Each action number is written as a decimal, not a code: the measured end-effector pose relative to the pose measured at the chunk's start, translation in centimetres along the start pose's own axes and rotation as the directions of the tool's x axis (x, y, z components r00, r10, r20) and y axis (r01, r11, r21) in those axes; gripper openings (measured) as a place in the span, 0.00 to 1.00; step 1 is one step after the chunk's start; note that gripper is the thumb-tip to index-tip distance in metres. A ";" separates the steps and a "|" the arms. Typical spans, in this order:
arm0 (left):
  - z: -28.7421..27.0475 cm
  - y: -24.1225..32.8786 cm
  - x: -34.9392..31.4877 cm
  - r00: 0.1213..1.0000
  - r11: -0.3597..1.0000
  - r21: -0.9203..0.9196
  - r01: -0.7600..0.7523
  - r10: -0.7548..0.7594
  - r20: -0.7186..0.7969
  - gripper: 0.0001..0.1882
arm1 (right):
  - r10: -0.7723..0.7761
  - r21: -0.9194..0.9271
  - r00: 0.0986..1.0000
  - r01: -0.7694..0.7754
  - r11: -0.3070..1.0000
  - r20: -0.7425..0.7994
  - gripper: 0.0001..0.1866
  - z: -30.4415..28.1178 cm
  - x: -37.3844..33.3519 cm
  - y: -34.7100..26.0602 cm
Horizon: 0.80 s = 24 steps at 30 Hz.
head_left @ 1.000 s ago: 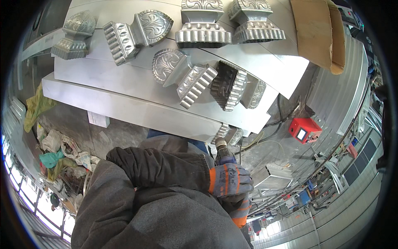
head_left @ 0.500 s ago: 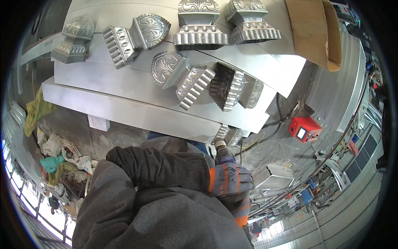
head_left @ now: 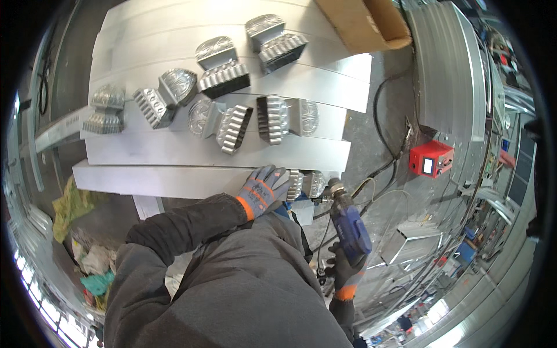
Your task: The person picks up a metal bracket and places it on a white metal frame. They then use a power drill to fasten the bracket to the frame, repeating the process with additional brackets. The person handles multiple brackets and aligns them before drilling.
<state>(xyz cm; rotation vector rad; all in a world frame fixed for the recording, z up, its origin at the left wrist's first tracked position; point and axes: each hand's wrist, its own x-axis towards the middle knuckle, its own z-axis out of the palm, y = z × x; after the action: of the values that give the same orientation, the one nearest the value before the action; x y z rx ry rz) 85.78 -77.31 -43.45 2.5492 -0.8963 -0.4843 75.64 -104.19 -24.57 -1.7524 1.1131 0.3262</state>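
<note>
My left hand point(head_left: 262, 190), in a grey glove with an orange cuff, is curled over the nearest silver metal tube point(head_left: 168, 180). Its fingertips lie against a small ornate silver casting point(head_left: 296, 185) at the tube's right end; the thumb is hidden. To the right, my right hand point(head_left: 346, 267), also gloved, is wrapped around the grip of a blue power drill point(head_left: 351, 228). The drill's metal nose is up beside the casting's rounded end, and I cannot tell whether they touch. Several similar castings point(head_left: 223, 66) lie on the row of tubes beyond.
An open cardboard box point(head_left: 365, 26) stands at the far right. Dark cables point(head_left: 380, 116) run over the floor near a red box-shaped device point(head_left: 431, 159) with a small screen. Stacked metal profiles point(head_left: 447, 69) lie farther right. Crumpled bags point(head_left: 96, 255) sit at the lower left.
My left hand has moved from over the drill and right hand to the left, onto the front tube beside the casting. The drill now shows fully at the right. The whole view has shifted.
</note>
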 end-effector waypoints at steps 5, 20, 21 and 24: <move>2.5 1.9 0.6 0.999 0.983 0.177 -0.039 0.038 0.010 0.31 | -0.168 0.175 0.986 0.162 0.971 0.021 0.20 0.6 7.6 0.2; 5.9 4.0 1.0 0.991 0.912 0.390 0.129 -0.110 -0.071 0.38 | -0.389 0.647 0.654 -0.206 0.734 0.649 0.25 8.6 31.1 -4.3; 6.1 4.0 1.0 0.990 0.894 0.428 0.134 -0.098 -0.104 0.38 | -0.355 0.579 0.673 -0.133 0.805 0.649 0.25 8.3 31.1 -4.3; 6.4 3.7 0.9 0.986 0.866 0.483 0.132 -0.067 -0.149 0.45 | -0.310 0.356 0.799 0.129 0.925 0.516 0.27 7.3 30.2 -4.3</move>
<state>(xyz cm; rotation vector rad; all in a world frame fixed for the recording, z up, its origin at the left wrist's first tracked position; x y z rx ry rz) 81.71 -82.17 -47.44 3.0586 -0.9373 -0.1203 97.40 -113.71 -45.16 -1.3561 0.4836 0.4644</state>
